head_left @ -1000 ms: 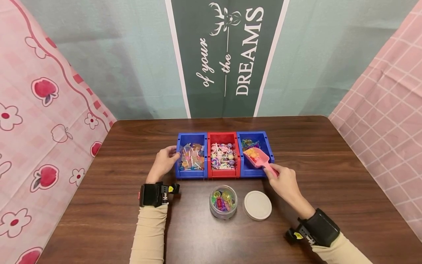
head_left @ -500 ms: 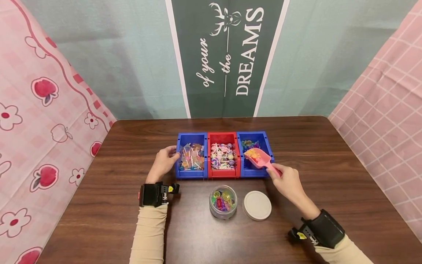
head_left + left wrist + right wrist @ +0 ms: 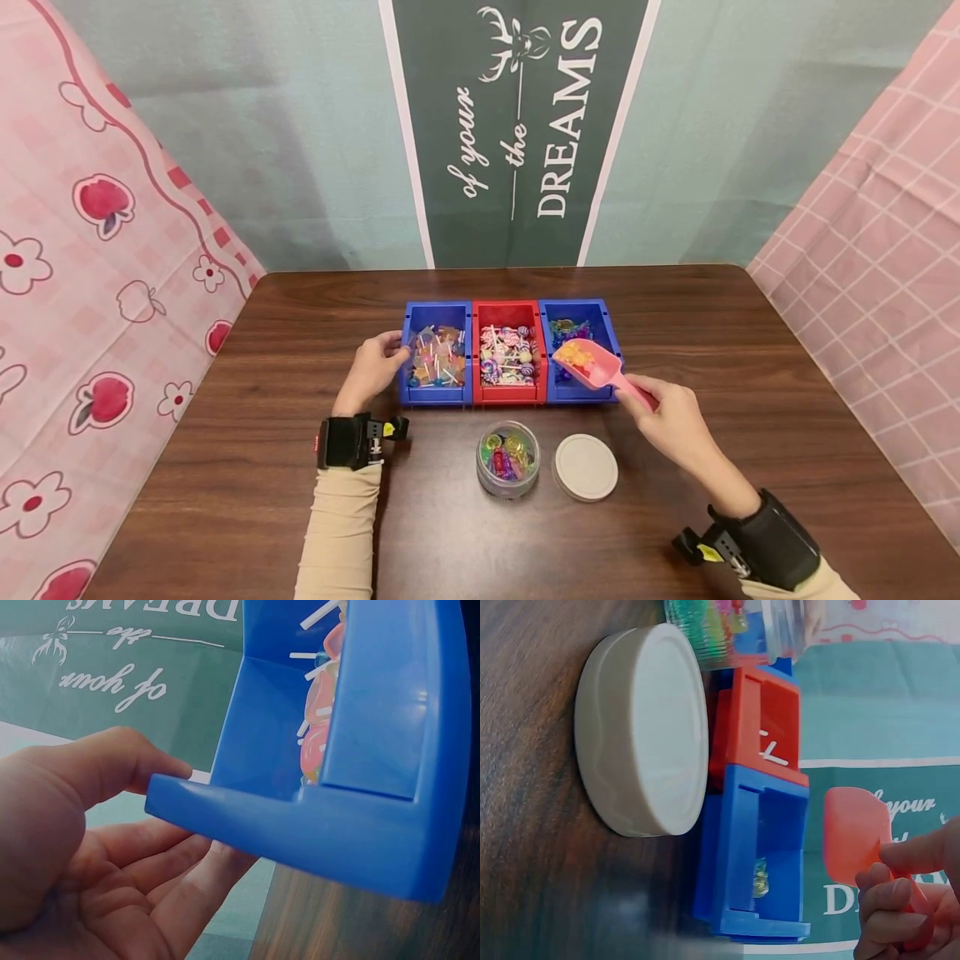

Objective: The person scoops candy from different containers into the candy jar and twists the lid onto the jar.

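Scooping looks about midway. The right hand (image 3: 671, 421) grips the pink scoop (image 3: 609, 371) by its handle, raised over the near part of the right blue bin (image 3: 585, 312) — loaded with yellow-orange pieces (image 3: 576, 356), not yet tipped out. The left hand (image 3: 372, 367) pinches the left blue bin's (image 3: 435, 396) left wall. Nearer, the jar (image 3: 507, 487) stands uncapped, holding colourful pieces; the lid (image 3: 587, 467), right of it, is left to fit.

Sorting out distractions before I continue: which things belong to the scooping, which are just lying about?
Likely job things:
loaded pink scoop, in the right hand
right blue bin, below it
left blue bin, gripped by the left hand
open jar of colourful pieces
red bin, perhaps

Apparently idle:
white lid, beside the jar
printed backdrop, hanging behind
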Demonstrator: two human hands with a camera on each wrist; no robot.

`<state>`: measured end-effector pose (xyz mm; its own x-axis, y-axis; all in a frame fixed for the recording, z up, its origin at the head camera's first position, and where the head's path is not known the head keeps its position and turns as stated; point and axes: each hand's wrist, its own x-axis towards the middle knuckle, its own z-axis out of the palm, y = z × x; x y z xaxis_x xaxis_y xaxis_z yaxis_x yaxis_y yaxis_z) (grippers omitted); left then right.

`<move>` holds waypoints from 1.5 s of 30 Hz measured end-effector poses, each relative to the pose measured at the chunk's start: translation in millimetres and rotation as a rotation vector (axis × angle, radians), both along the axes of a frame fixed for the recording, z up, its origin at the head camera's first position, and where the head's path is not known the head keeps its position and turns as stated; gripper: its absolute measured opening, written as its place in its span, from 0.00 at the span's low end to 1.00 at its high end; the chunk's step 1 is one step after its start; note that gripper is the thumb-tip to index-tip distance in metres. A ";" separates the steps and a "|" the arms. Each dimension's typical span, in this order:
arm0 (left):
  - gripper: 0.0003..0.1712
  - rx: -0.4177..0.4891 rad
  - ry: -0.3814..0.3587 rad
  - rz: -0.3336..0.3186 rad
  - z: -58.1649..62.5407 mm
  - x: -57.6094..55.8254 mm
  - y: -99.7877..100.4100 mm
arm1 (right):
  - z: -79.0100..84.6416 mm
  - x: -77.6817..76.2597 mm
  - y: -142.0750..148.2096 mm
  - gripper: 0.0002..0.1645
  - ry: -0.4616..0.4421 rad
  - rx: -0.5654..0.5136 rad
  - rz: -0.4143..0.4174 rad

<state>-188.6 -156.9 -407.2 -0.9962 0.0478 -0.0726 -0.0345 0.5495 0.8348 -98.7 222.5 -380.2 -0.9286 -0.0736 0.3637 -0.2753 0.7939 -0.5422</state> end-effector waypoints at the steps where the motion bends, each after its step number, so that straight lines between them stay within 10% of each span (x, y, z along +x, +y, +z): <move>1: 0.25 0.000 0.000 -0.001 0.1 0.1 0.1 | 1.1 1.3 0.0 0.17 0.012 0.002 0.007; 45: 0.25 0.020 -0.015 0.010 -0.1 -1.1 0.1 | 14.7 23.2 -2.1 0.14 -0.173 -0.010 0.567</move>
